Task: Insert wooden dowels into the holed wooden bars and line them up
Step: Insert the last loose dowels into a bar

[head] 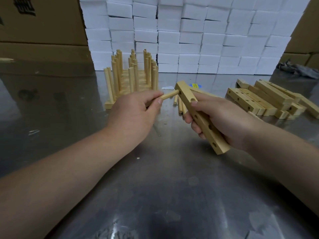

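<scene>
1. Your left hand [138, 109] pinches a pale round wooden dowel [170, 96] between thumb and curled fingers [154, 95], its far tip at the end hole of the bar.
2. Your right hand [222, 121] grips a pale square-sided wooden bar [198, 114] with a row of holes. The fingers wrap its middle, and it is tilted above the grey metal bench [155, 187].
3. Loose wooden dowels [180, 104] lie just behind it at twelve o'clock.
4. Bars standing with upright dowels [133, 73] are at eleven o'clock.
5. A pile of bare holed bars [264, 100] lies at two o'clock.
</scene>
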A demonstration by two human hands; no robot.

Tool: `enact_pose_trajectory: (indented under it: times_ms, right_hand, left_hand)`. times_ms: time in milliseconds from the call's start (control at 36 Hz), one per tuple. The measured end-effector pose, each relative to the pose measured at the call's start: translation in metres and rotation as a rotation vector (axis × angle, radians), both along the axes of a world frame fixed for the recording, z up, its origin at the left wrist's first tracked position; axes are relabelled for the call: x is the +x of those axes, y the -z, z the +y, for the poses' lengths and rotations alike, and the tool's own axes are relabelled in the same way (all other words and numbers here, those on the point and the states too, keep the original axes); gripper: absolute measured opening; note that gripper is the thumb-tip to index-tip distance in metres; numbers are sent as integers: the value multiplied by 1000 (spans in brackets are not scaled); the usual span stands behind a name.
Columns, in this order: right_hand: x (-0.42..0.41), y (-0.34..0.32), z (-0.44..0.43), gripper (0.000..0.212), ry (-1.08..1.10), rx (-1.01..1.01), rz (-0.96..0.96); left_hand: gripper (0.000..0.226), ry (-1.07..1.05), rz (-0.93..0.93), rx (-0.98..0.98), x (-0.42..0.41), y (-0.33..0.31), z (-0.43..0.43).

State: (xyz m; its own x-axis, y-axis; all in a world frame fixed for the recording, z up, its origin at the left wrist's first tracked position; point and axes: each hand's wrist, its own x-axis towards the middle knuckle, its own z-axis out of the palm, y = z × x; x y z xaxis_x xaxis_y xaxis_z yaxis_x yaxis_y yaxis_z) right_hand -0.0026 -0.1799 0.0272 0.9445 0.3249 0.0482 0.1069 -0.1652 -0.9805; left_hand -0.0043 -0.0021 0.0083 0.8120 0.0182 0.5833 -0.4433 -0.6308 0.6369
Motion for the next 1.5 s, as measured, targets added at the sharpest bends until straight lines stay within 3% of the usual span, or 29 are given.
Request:
enact_pose_trajectory:
  times_ms: [111, 389, 639, 833, 1500]
  right_hand:
    - [-1, -2, 0, 35, -13, 17, 8]
    - [0, 3, 1, 38, 4, -22, -5]
    - [-1, 4, 2, 36, 9, -9, -11]
    - [-5, 1, 4, 20, -2, 7, 11]
    - [-10, 2, 5, 29, 11, -143, -142]
  left_hand:
    - [21, -19, 7, 29, 1, 1, -1]
    - [22, -20, -27, 90, -3, -1, -3]
    - [23, -48, -80, 184, -9, -6, -4]
    - [21, -45, -106, 196, -10, -6, -5]
    - [27, -9, -44, 289, -6, -4, 0]
